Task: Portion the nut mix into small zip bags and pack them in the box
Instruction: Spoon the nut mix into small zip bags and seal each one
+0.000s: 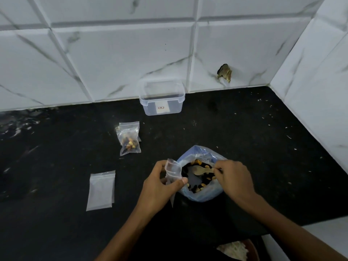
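Note:
A large clear-blue bag of nut mix (pixel 203 194) stands open on the black counter. My right hand (pixel 233 178) pinches the handle of a small wooden spoon (pixel 199 170) whose bowl lies over the nuts inside that bag. My left hand (pixel 160 183) grips an empty small zip bag (pixel 173 171) right beside the big bag's left rim. Filled small zip bags (pixel 130 142) lie farther back left. A stack of empty zip bags (pixel 101 191) lies flat at the left. The clear plastic box (pixel 162 106) stands open against the wall.
White marble-look tiles form the back wall and the right side wall (pixel 316 91), which closes the corner. A broken hole in the tile (pixel 225 71) shows near the corner. A bowl with something pale (pixel 239 251) peeks in at the bottom edge. Crumbs dot the counter's right side.

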